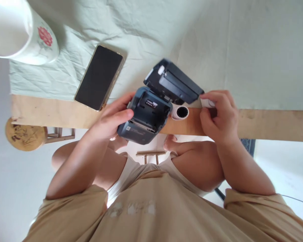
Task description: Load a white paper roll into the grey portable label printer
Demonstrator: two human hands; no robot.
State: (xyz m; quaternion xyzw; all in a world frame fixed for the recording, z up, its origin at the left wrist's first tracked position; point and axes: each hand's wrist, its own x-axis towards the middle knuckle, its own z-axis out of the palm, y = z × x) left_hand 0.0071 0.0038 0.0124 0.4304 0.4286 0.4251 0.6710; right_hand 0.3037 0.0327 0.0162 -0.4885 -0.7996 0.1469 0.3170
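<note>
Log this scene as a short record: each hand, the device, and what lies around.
Left hand: grips the dark device by its side
Lid: standing open
Right hand: holds a small white item near the lid's corner; contact with the lid unclear
White cylinder: black-ended, beside the device at the wooden table edge
Phone: flat, screen dark, left of the device
Cup: white with a red flower, far left
Cloth: pale green, wrinkled

Cloth-covered table (272, 124) with phone (99, 78), cup (38, 45)
</note>
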